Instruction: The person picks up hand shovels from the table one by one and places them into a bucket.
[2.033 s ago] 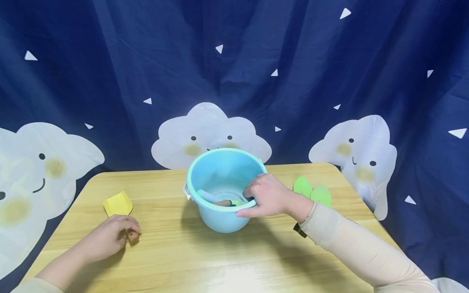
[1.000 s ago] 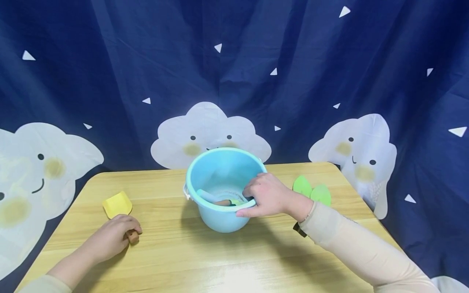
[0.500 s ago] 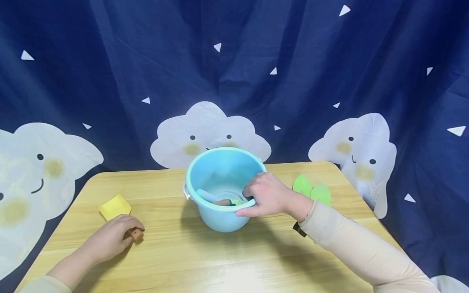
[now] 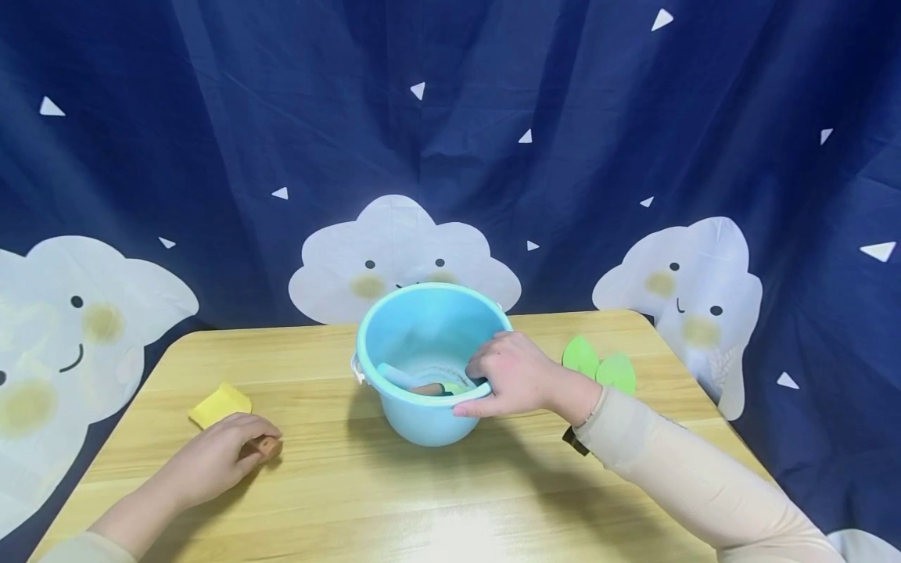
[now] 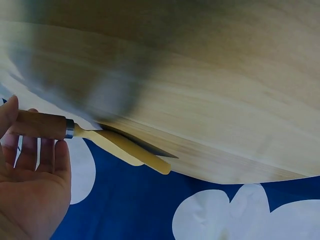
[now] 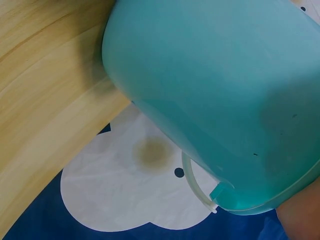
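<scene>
My left hand (image 4: 218, 460) holds a small toy shovel (image 4: 222, 404) by its brown wooden handle, low over the left side of the table. In the left wrist view the thumb and fingers lie round the handle (image 5: 42, 124); past a metal collar, the yellow blade (image 5: 127, 149) is seen nearly edge-on. A light blue bucket (image 4: 429, 424) stands mid-table, its rim gripped by my right hand (image 4: 517, 377), fingers inside and thumb outside. In the right wrist view the bucket wall (image 6: 210, 95) fills much of the picture, and only a bit of the hand (image 6: 302, 212) shows.
Inside the bucket lie a light blue piece (image 4: 396, 377) and a brown handle (image 4: 426, 389) with a green part. Two green leaf-shaped pieces (image 4: 581, 356) are on the table (image 4: 317, 500) at the right, beyond my right wrist. A dark blue curtain (image 4: 479, 180) hangs behind.
My left hand has turned the shovel: its blade has tilted and shifted slightly left and down, while the handle end has swung right. The right hand and the bucket have stayed still.
</scene>
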Motion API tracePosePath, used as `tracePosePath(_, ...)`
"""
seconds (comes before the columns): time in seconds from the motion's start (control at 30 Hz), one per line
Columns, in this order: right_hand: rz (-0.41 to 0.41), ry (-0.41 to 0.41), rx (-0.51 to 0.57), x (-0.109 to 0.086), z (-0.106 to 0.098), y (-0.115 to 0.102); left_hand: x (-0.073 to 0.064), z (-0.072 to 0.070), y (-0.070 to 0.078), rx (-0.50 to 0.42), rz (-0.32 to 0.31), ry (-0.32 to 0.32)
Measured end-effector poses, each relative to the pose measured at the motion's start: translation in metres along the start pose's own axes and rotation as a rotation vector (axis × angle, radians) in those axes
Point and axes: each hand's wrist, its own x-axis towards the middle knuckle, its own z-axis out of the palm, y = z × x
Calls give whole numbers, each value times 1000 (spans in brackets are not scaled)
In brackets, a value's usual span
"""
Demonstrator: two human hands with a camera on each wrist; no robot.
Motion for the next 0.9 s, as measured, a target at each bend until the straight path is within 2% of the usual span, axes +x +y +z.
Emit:
tracePosePath(0.27,2,-5,0,0,0,0,1,-1,2,-41,-16,28)
tracePosePath(0.7,-8,4,12,1,-1,0,7,-6,12,-72,-21,33)
tracePosePath(0.9,-7,5,21,1,-1,0,9,-7,15,-81,-77,24)
